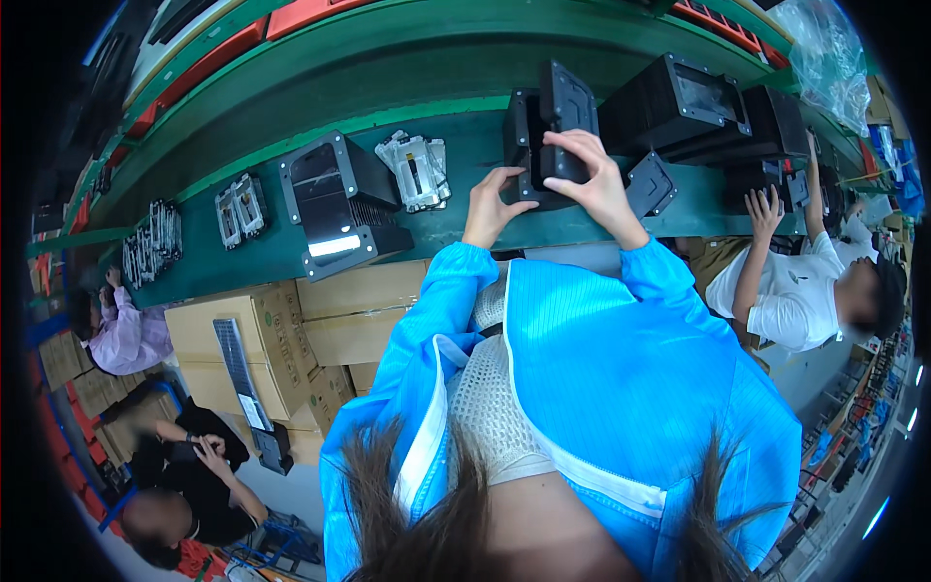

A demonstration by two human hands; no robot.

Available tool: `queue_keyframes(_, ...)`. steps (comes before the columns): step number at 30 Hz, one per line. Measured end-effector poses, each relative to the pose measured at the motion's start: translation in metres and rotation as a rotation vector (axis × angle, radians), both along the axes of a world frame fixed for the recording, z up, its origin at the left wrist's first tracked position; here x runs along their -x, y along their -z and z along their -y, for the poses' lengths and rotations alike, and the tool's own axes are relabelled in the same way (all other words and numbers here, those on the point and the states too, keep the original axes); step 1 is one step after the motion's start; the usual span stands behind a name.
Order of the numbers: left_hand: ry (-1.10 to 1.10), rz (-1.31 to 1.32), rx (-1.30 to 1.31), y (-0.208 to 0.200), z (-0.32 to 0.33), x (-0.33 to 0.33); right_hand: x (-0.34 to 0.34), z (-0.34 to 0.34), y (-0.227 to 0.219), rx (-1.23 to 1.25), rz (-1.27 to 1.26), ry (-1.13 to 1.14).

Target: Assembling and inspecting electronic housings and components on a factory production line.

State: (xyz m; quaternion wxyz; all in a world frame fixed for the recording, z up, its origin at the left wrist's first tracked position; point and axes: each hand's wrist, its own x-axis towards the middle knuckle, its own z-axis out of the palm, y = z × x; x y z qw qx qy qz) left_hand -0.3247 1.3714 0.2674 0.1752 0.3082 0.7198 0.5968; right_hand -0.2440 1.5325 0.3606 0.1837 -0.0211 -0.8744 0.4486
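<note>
A black open-sided box (pixel 521 126) stands on the green bench ahead of me. My left hand (pixel 493 206) is at its near left corner, with the thumb and fingertips on either side of the edge. My right hand (pixel 593 184) grips a black rectangular panel (pixel 567 95) between thumb and fingers, the panel standing tilted up against the box's right side. Where the panel meets the box is partly hidden by the fingers. Just right of my right hand, a black end plate with corner holes (pixel 652 186) lies on the bench.
Left along the bench are silvery metal frames (pixel 415 173), a black slotted rack (pixel 339 199), and more frames (pixel 240 211). Black racks (pixel 669 102) stand to the right. Cartons (pixel 242 339) are stacked below the bench's left part. A person in white (pixel 790 291) works at right; others are at left.
</note>
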Motion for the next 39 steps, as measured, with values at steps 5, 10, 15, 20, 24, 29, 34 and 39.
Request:
queue_keyframes(5,0.036,-0.03,0.026,0.003,0.0,0.003,-0.041,-0.004,-0.05,0.543,0.055,0.203)
queue_keyframes(10,0.033,0.015,0.05,0.003,0.003,0.005,-0.112,-0.01,-0.053,0.846,0.122,0.426)
queue_keyframes(15,0.049,0.051,0.027,-0.001,0.0,0.004,-0.134,-0.033,0.003,0.313,0.247,0.651)
queue_keyframes(20,0.055,0.057,0.046,0.003,-0.002,0.002,-0.112,-0.072,0.087,-0.228,0.26,0.666)
queue_keyframes(24,0.039,0.052,0.05,0.005,-0.002,0.001,-0.104,-0.08,0.12,-0.311,0.306,0.561)
queue_keyframes(29,0.013,0.043,0.062,0.003,0.004,0.002,-0.097,-0.063,0.104,-0.245,0.312,0.514)
queue_keyframes(34,-0.018,0.033,0.052,-0.001,0.005,-0.003,-0.036,-0.029,0.033,0.012,0.174,0.377)
queue_keyframes(39,-0.068,0.023,0.003,0.007,-0.005,-0.006,0.041,0.017,0.045,-0.404,0.256,0.45)
